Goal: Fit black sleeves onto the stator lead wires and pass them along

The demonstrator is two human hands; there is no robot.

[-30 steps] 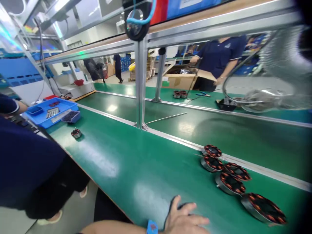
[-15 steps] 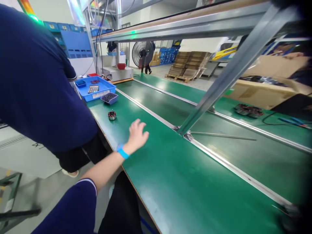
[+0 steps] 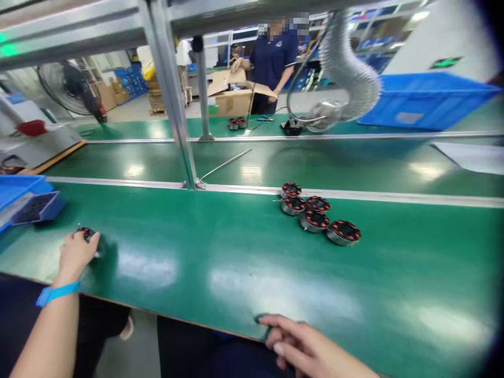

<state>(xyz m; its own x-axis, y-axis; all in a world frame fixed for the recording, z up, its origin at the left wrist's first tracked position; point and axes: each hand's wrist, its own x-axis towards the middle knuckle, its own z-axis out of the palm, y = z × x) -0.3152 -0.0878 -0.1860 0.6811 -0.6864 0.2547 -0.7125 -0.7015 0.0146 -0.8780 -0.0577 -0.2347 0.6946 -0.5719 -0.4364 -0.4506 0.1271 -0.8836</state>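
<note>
Two hands in view: left hand (image 3: 76,252) reaches far left on the green worktop (image 3: 220,252), fingers curled over a small motor part (image 3: 87,234), gripping it. Right hand (image 3: 303,344) rests at the near edge, fingers loosely spread, flat, holding nothing. Five more motor parts (image 3: 317,214) cluster mid-right, well apart from both hands. Small blue tray (image 3: 37,207) sits far left, just beyond the gripped part.

Green belt (image 3: 236,247), blue wristband (image 3: 57,293), blue bin (image 3: 425,100), and silver stators (image 3: 315,212) with red-orange and black windings.
</note>
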